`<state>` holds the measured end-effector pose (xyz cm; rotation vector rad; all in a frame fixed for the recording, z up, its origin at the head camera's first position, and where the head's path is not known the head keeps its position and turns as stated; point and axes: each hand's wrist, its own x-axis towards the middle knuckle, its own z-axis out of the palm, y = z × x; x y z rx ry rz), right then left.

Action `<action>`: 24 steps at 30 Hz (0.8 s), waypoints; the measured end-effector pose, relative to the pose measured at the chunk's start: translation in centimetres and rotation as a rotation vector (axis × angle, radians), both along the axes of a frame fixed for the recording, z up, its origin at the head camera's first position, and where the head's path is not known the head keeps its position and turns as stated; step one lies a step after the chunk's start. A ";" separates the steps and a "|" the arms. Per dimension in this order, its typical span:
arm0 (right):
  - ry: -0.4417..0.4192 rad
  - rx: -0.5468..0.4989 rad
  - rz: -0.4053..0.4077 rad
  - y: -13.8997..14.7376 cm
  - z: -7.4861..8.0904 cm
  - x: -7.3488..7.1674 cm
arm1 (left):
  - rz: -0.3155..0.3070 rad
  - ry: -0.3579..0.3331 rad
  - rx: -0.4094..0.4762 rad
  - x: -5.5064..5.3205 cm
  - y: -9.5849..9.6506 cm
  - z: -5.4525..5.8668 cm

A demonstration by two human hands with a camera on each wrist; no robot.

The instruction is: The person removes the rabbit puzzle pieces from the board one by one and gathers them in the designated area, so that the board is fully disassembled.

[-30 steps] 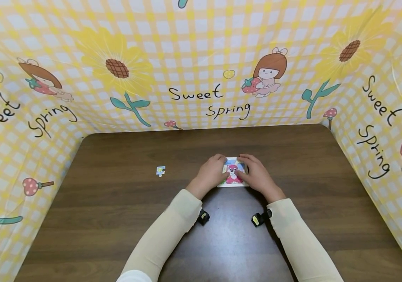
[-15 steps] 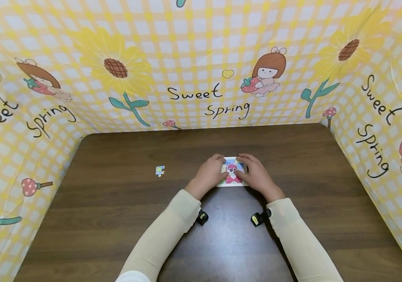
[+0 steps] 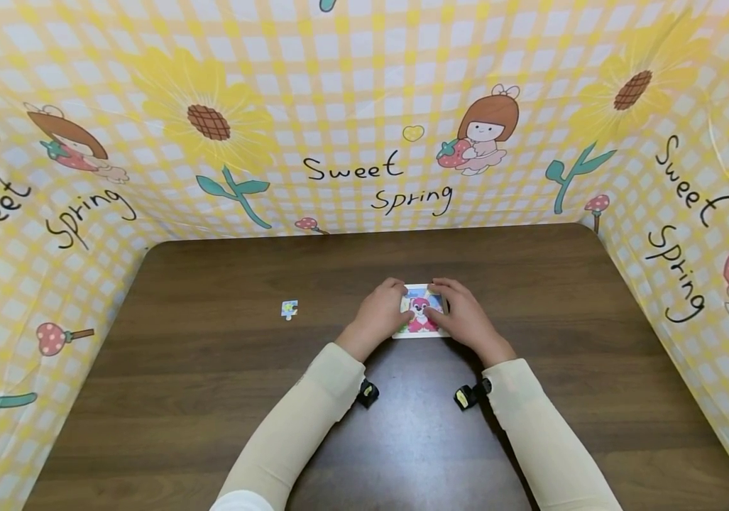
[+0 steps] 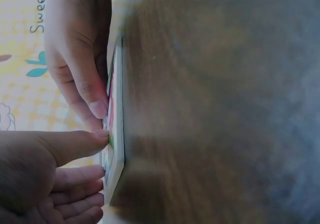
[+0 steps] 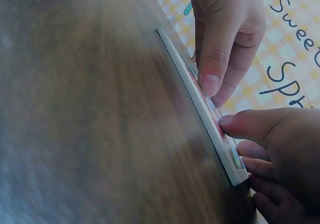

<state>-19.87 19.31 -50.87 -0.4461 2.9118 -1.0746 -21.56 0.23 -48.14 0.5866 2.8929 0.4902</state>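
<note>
A small jigsaw puzzle with a white border and a pink animal on it lies on the brown table between both hands. My left hand holds its left side, thumb on the picture and fingertips by the far left corner. From the right, my right hand holds it likewise, its thumb also on the picture. Both wrist views show the thumb tips close together on the puzzle's face and the pale side edge low over the table. Left of the hands lies one loose blue puzzle piece with a yellow patch.
The wooden table is walled at the back and sides by a yellow-and-white checked cloth printed with flowers and lettering. A black wrist camera sits under the left cuff, another camera under the right.
Both hands keep their places on the puzzle. The whole head view has shifted very slightly to the left; the loose piece lies where it was.
</note>
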 end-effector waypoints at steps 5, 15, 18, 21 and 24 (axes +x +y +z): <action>0.004 0.005 0.001 0.0 0.0 0.0 | 0.006 -0.004 0.019 0.0 -0.1 -0.2; 0.011 -0.018 0.004 0.0 0.0 0.0 | 0.029 -0.010 0.047 -0.1 -0.1 -0.3; 0.011 -0.021 0.003 0.0 0.0 0.0 | 0.037 -0.014 0.047 -0.1 -0.2 -0.4; 0.008 -0.023 0.000 0.0 0.0 0.0 | 0.040 -0.010 0.045 0.0 -0.2 -0.5; -0.005 -0.027 -0.001 -0.1 0.1 0.1 | 0.044 -0.005 0.041 0.1 -0.2 -0.6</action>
